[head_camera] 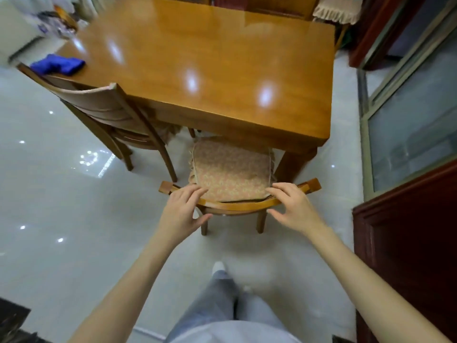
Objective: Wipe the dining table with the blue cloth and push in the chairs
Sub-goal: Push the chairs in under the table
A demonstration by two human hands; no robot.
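The glossy wooden dining table (210, 70) fills the upper middle of the head view. A crumpled blue cloth (59, 64) lies on its far left edge, out of reach of both hands. Just in front of me stands a wooden chair (237, 206) with a patterned cushion (230, 169), its seat partly under the table's near edge. My left hand (184, 209) and my right hand (290, 206) sit at the two ends of the chair's curved top rail. Their fingers reach over the rail and the thumbs are below it, spread rather than clenched.
A second wooden chair (99, 107) stands tucked at the table's left side. A dark red cabinet (405, 243) and a glass sliding door (408, 107) line the right. More chairs show at the table's far end. Shiny pale floor tiles (49, 194) spread to the left.
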